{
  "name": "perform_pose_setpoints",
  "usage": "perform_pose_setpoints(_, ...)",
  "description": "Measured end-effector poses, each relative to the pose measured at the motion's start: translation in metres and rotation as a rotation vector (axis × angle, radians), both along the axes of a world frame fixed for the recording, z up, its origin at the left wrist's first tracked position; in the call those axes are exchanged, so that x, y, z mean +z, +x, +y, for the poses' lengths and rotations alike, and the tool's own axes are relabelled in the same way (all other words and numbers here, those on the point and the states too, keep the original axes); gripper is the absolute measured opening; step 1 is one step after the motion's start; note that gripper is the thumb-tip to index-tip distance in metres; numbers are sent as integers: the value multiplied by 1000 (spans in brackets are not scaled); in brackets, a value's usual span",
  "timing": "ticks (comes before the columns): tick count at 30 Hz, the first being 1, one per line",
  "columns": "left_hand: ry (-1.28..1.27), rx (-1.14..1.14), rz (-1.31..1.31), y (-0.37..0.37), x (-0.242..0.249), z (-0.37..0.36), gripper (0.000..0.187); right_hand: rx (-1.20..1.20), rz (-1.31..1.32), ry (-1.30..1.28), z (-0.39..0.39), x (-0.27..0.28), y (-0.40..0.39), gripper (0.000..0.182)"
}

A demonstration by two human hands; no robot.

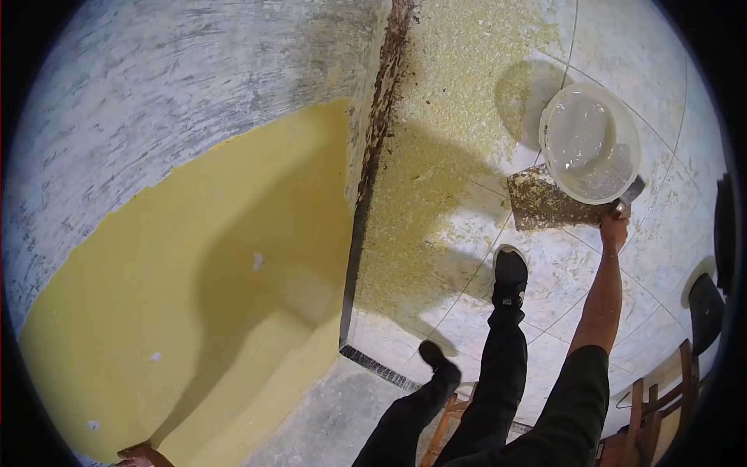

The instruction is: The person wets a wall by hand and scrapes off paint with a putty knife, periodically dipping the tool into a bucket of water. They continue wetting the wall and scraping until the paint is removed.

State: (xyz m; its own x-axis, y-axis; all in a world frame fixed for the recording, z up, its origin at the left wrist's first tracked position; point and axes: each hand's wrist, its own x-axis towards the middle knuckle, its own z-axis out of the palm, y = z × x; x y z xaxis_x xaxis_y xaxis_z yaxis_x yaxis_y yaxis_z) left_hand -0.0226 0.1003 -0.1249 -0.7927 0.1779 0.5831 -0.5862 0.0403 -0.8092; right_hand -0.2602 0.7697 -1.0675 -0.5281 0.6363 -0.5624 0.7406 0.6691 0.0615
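Observation:
My right hand point(614, 231) is closed around the handle of a scraper point(635, 190), whose flat grey blade is beside the lower rim of a white bucket point(549, 148). Whitish, shiny liquid shows inside the bucket. Under and beside it lies a brown board point(545, 204) speckled with pale flakes. At the bottom left edge of the view, my left hand point(138, 455) rests by the wall with its fingers stretched out, partly cut off. Yellow paint point(226, 257) covers the wall's lower part there; above it the wall surface point(194, 86) is scraped grey-white.
Yellow paint flakes point(436, 163) litter the tiled floor along the wall's dark base strip point(354, 265). My shoes point(510, 274) stand on the tiles, above a wooden stool point(443, 428) seen between my legs. Wooden furniture point(661, 405) stands at the lower right.

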Motion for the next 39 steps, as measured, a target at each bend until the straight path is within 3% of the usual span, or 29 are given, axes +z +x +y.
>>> perform_pose_setpoints(2, 14, -4, 17, -1, 6, -29, 99, -113, -22, -84, 4, 17, 6, 64)
perform_pose_setpoints(5, 40, 10, 80, 18, 18, -75, 99, 53, -109, -123, 18, 50, 29, 56)
perform_pose_setpoints(8, 66, 61, 143, 63, 44, -112, 99, -23, -95, -56, 42, 74, 73, 71)
perform_pose_setpoints(9, 73, 88, 174, 83, 57, -127, 99, 95, -57, -32, 50, 82, 90, 73)
perform_pose_setpoints(10, 50, 40, 221, 104, 76, -145, 88, 174, -87, -14, 41, 109, 90, 40)
perform_pose_setpoints(11, 25, -10, 272, 119, 84, -155, 79, 119, 5, -13, 53, 101, 112, 74)
perform_pose_setpoints(12, 34, -47, 284, 100, 63, -140, 79, -16, -6, -78, 31, 144, 104, 74)
perform_pose_setpoints(14, 73, -78, 324, 49, 11, -103, 86, 10, 111, -53, 27, 150, 123, 69)
perform_pose_setpoints(15, 11, -35, 167, 23, -18, -83, 90, 92, 153, -88, 18, 165, 128, 63)
perform_pose_setpoints(16, 174, -126, 347, 24, -36, -85, 92, 15, 89, -160, -7, 192, 117, 57)
perform_pose_setpoints(17, 234, -63, 291, 21, -58, -78, 97, -165, -48, -336, -26, 228, 107, 52)
perform_pose_setpoints(19, 285, 29, 122, 13, -103, -67, 104, -216, 25, -540, -64, 275, 104, 37)
perform_pose_setpoints(21, 412, -82, 50, -15, -131, -45, 96, -253, 58, -752, -94, 313, 95, 29)
perform_pose_setpoints(25, 578, -131, 119, -15, -135, -34, 84, -281, 30, -1178, -139, 433, 60, 30)
perform_pose_setpoints(27, 648, -105, 152, -11, -134, -19, 83, -174, 79, -1231, -145, 465, 49, 29)
perform_pose_setpoints(29, 696, -81, 183, -14, -133, -5, 81, -132, 98, -1280, -147, 488, 34, 16)
perform_pose_setpoints(31, 1018, 2, 187, -11, -142, 21, 79, -31, 212, -1228, -150, 491, 21, 16)
perform_pose_setpoints(32, 993, 16, 213, -11, -148, 34, 79, -53, 218, -1256, -153, 488, 13, 19)
perform_pose_setpoints(34, 1410, -4, 259, -10, -161, 63, 77, -68, 228, -1277, -148, 448, 0, 25)
perform_pose_setpoints(35, 1391, 27, 283, -13, -163, 76, 77, -20, 195, -1229, -155, 452, -8, 24)
perform_pose_setpoints(37, 1590, 542, 225, -18, -168, 115, 81, 62, 131, -1199, -150, 434, -21, 23)
perform_pose_setpoints(38, 1601, 575, 234, -10, -179, 130, 81, 87, 13, -1202, -148, 464, -37, 23)
perform_pose_setpoints(39, 1931, 526, 197, 7, -191, 136, 84, 88, -109, -1205, -149, 514, -57, 22)
